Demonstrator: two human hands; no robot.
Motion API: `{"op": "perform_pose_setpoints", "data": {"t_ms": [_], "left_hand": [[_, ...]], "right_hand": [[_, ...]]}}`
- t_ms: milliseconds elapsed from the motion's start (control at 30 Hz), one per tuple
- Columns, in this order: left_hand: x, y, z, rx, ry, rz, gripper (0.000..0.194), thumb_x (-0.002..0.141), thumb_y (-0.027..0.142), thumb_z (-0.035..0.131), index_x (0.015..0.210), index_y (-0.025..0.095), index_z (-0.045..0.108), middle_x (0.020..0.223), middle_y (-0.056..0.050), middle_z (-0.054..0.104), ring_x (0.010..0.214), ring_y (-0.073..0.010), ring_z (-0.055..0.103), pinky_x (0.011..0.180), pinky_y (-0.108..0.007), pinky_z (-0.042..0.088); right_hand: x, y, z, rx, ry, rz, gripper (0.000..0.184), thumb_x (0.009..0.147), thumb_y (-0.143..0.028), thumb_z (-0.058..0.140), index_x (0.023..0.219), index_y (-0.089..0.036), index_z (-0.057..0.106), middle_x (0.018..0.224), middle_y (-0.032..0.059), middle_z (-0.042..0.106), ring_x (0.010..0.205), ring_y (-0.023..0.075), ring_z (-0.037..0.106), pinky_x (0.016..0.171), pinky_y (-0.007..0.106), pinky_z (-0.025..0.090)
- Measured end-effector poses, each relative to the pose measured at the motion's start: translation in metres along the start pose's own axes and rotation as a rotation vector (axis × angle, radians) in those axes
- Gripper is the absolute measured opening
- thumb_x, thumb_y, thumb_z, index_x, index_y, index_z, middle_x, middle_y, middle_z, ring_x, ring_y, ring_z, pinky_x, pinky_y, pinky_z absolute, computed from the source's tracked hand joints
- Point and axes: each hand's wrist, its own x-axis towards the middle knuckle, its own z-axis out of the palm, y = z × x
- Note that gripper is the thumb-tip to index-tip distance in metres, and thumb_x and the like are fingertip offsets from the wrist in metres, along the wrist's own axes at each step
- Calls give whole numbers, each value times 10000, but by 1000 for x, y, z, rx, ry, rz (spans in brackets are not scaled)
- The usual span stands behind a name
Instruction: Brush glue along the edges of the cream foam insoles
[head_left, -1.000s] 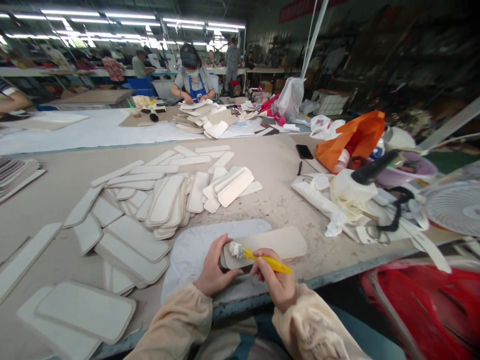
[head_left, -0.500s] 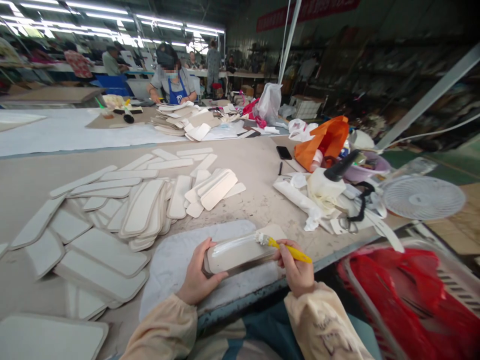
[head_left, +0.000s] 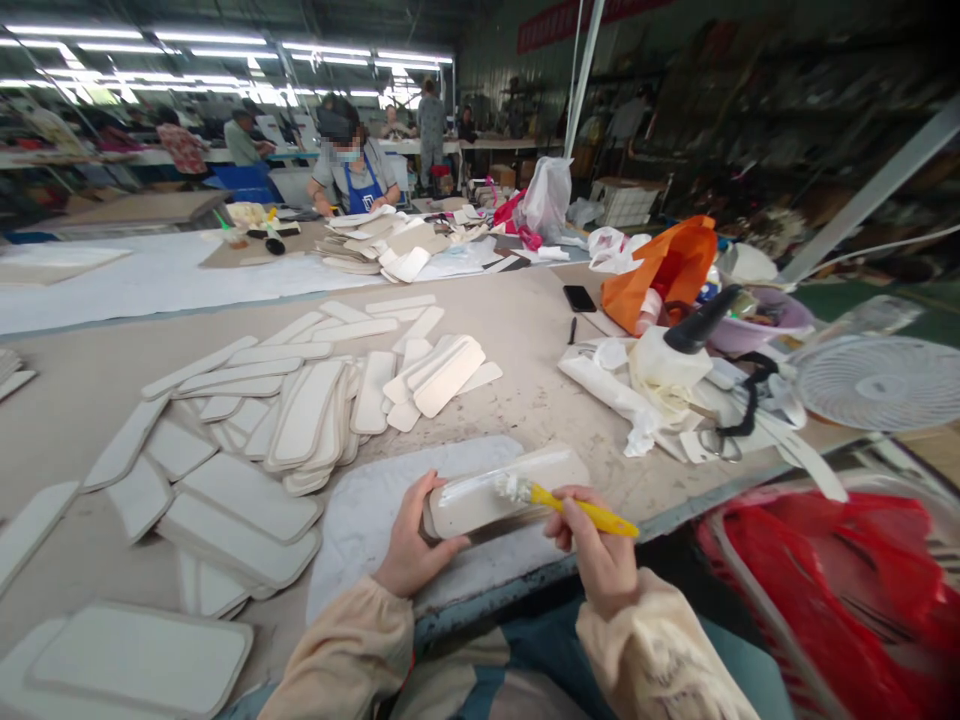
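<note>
**While the left hand [head_left: 414,540] grips one end of a pale panel [head_left: 476,508], the right hand [head_left: 600,550] holds a yellow brush [head_left: 585,510] to it**

In the head view, the panel lies over a white sheet [head_left: 349,535] near the close edge of the surface [head_left: 525,405], with further layers showing under its left end. The left hand is spread around that end, thumb on the near side and fingers on the far side. The right hand is closed on the brush handle; the white-coated bristles [head_left: 514,488] meet the panel's top face, where a glossy streak runs along its length.

Left of the sheet, pale pieces [head_left: 307,410] overlap in a loose heap. Beyond the hands to the right are a black phone [head_left: 578,298], an orange bag [head_left: 664,270] and a white bottle [head_left: 664,358] with a black nozzle. Across the surface, a person in a blue apron [head_left: 364,190] sits behind another pile of pieces [head_left: 382,245].
</note>
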Motion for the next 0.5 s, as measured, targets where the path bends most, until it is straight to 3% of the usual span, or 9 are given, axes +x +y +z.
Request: {"op": "perform_pose_setpoints", "data": {"t_ms": [133, 267, 367, 500], "left_hand": [[0, 0, 0, -2, 0, -15, 933, 645, 456, 769, 1398, 207, 277, 1303, -149, 490, 1246, -309, 454, 1039, -489, 373], [-1, -2, 1, -21, -4, -6, 965, 642, 461, 771, 1414, 224, 244, 1282, -137, 511, 1229, -302, 472, 1026, -485, 387], [0, -1, 0, -3, -8, -4, 937, 655, 445, 765, 1407, 220, 254, 1272, -138, 516, 1217, -301, 483, 1016, -487, 398], [0, -1, 0, 20, -4, -10, 887, 671, 425, 750, 1392, 203, 283, 1270, -141, 516, 1205, -304, 494, 1017, -485, 401]], "right_hand": [[-14, 6, 33, 86, -188, 93, 292, 884, -462, 528, 954, -183, 578, 575, 2, 597, 456, 115, 472, 434, 235, 380], [-17, 12, 46, 34, -282, 109, 328, 884, -491, 507, 936, -176, 584, 543, -3, 587, 424, 108, 459, 421, 228, 364], [-13, 11, 42, -25, -278, 96, 341, 883, -503, 499, 925, -176, 585, 533, -3, 587, 420, 113, 464, 423, 232, 367], [0, 8, 18, -106, -169, 53, 352, 874, -509, 513, 908, -168, 593, 537, 4, 588, 434, 117, 476, 432, 237, 384]]}}
